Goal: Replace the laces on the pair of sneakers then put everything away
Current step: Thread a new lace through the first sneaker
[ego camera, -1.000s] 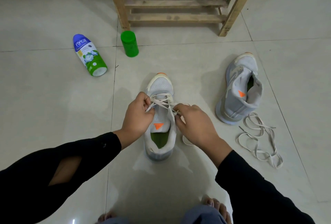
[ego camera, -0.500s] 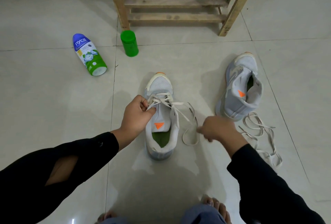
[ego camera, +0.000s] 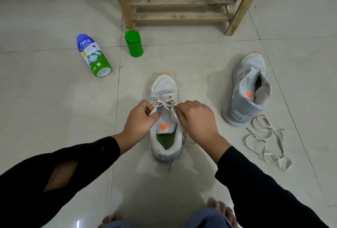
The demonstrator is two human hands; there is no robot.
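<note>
Beige lace (ego camera: pixel 164 101) sits pinched in the narrow grip of the left hand (ego camera: pixel 140 118) and right hand (ego camera: pixel 197 120) over the grey sneaker (ego camera: pixel 165 85) on the floor, so each crossing probably wants pulling evenly snug before the next eyelets.

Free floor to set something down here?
Bare tile: left of the centre sneaker, below the bottle; also the strip between both sneakers. Crowded: loose lace sprawled beside the right sneaker, and left hand and right hand pinching the threaded lace.
</note>
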